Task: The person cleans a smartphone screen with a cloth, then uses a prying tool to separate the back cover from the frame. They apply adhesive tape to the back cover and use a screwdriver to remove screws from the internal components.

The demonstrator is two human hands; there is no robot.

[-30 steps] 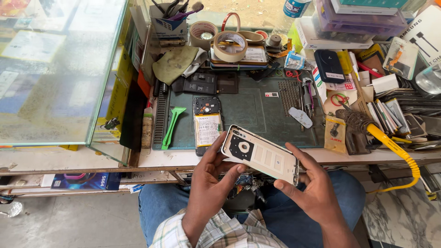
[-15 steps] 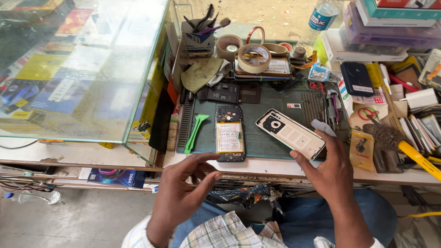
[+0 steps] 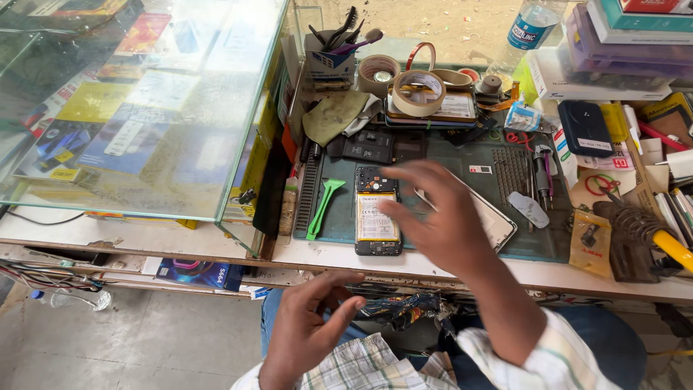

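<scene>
A: Phone [image 3: 377,220] with its back removed is lying near the front edge of the green work mat [image 3: 440,238], battery and board exposed, long axis pointing away from the person.

B: Is anything gripping it?

A: No. Right hand [image 3: 440,220] is hovering over the mat, fingers spread and empty, motion-blurred, just right of the opened phone. I cannot tell whether the fingertips are touching it.

B: The white rear cover?

A: White cover [image 3: 498,224] is lying on the mat under the right hand, mostly hidden, its corner showing toward the mat's front right.

B: Left hand?

A: Left hand [image 3: 314,325] is hanging below the counter's front edge, over the lap, fingers loosely curled, holding nothing.

B: Progress estimate?

A: Judging by layout: opening is done, cover is off and set aside. Internal work appears not yet started; battery is sitting in place.

B: Surroundings?

A: Green pry tool [image 3: 321,208] is lying at the mat's left edge. Tape rolls [image 3: 417,90] are stacked toward the counter's back edge; glass case [image 3: 144,108] is occupying the left end.
</scene>
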